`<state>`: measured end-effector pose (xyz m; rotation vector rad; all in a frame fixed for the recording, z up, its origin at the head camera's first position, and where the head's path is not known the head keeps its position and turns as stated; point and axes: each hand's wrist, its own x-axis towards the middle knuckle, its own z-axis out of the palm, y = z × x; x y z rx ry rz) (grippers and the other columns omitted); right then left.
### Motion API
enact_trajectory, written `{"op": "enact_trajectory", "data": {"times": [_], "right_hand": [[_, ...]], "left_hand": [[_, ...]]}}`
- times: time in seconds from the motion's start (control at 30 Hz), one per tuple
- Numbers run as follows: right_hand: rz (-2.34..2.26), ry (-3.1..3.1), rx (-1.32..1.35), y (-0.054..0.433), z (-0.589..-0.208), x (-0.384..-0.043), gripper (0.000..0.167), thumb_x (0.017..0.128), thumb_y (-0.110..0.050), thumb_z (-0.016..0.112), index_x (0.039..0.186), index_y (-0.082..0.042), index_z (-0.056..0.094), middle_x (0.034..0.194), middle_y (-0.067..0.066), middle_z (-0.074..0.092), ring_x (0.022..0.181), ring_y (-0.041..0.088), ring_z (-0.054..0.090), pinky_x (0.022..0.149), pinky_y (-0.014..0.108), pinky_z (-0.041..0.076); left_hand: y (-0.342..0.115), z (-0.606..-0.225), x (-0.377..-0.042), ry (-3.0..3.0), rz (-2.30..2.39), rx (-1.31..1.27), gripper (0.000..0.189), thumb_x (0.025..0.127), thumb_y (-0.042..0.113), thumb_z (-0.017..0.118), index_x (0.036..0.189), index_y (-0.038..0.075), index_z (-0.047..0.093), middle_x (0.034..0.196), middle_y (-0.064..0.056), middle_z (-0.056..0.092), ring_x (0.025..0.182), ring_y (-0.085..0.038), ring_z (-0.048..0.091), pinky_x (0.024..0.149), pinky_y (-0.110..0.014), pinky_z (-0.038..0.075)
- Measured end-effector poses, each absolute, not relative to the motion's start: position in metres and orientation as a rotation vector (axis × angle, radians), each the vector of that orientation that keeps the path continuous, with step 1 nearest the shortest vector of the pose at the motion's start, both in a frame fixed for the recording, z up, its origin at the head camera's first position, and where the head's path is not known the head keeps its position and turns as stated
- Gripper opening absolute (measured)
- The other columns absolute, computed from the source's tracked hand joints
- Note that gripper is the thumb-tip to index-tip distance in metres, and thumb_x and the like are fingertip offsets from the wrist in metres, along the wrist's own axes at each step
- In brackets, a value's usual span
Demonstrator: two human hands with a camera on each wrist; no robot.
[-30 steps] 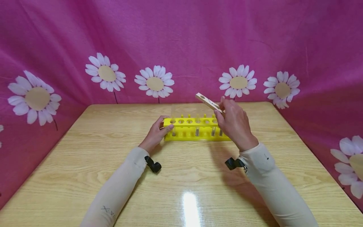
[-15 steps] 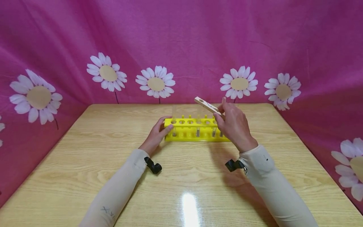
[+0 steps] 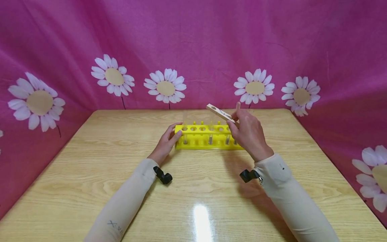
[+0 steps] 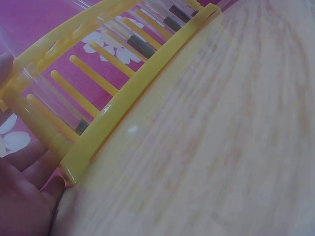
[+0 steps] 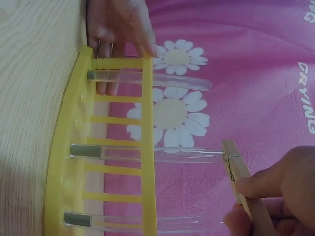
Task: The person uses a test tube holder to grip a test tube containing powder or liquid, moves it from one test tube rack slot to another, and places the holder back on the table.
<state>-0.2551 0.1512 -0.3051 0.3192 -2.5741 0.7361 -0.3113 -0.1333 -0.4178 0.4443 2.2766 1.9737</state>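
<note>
A yellow test tube rack (image 3: 193, 147) stands on the table, with several clear test tubes upright in it. My left hand (image 3: 164, 143) grips the rack's left end, thumb at the front and fingers round the end and behind. Above the rack's right part, my right hand (image 3: 249, 134) pinches a wooden test tube holder (image 3: 220, 113) with a spring, tilted up toward the left. In the right wrist view, the holder's tip lies at the mouth of the middle test tube (image 5: 189, 154); whether it clasps the glass I cannot tell. Dark grey matter (image 5: 86, 150) fills that tube's bottom.
Another tube (image 5: 182, 80) stands near the left hand, with a little dark matter at its bottom. Dark-bottomed tubes (image 4: 172, 23) also occupy the rack's right end. Pink cloth (image 3: 199, 50) with white flowers hangs behind the wooden table (image 3: 181, 188).
The right hand has lowered the test tube holder slightly and shifted it a little left. The left hand keeps its grip on the rack, which stays in place.
</note>
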Motion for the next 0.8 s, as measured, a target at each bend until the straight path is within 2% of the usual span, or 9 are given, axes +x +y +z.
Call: {"op": "enact_trajectory", "data": {"times": [0.2,0.47,0.7,0.8], "right_hand": [[0.737,-2.567,0.308,0.15,-0.306,-0.254,0.019,0.093,-0.017,0.066,0.106,-0.004,0.06,0.098,0.012,0.06,0.077,0.027,0.055,0.068,0.04,0.052],[0.743,-2.545,0.326,0.151,-0.306,-0.254,0.017,0.093,-0.016,0.065,0.103,-0.004,0.061,0.095,0.011,0.06,0.074,0.025,0.052,0.067,0.039,0.048],[0.789,-2.56,0.31,0.151,-0.308,-0.252,0.015,0.093,-0.017,0.065,0.1,-0.005,0.059,0.091,0.009,0.059,0.072,0.025,0.05,0.065,0.036,0.046],[0.788,-2.56,0.302,0.151,-0.308,-0.252,0.015,0.094,-0.017,0.064,0.1,-0.005,0.059,0.09,0.009,0.059,0.072,0.025,0.05,0.064,0.036,0.045]], "left_hand": [[-0.132,-0.399,-0.297,2.266,1.959,0.437,0.051,0.102,0.036,0.048,0.149,0.023,0.035,0.146,-0.009,0.043,0.132,-0.024,0.041,0.112,-0.042,0.026],[-0.13,-0.392,-0.291,2.27,1.94,0.401,0.049,0.101,0.038,0.048,0.147,0.026,0.037,0.148,-0.006,0.04,0.133,-0.024,0.04,0.113,-0.043,0.024],[-0.132,-0.417,-0.309,2.294,1.961,0.4,0.056,0.095,0.054,0.05,0.146,0.033,0.038,0.145,-0.001,0.043,0.13,-0.022,0.042,0.113,-0.043,0.024],[-0.132,-0.417,-0.309,2.285,1.981,0.404,0.056,0.095,0.054,0.05,0.145,0.031,0.038,0.143,-0.001,0.045,0.128,-0.022,0.044,0.113,-0.042,0.025]]}}
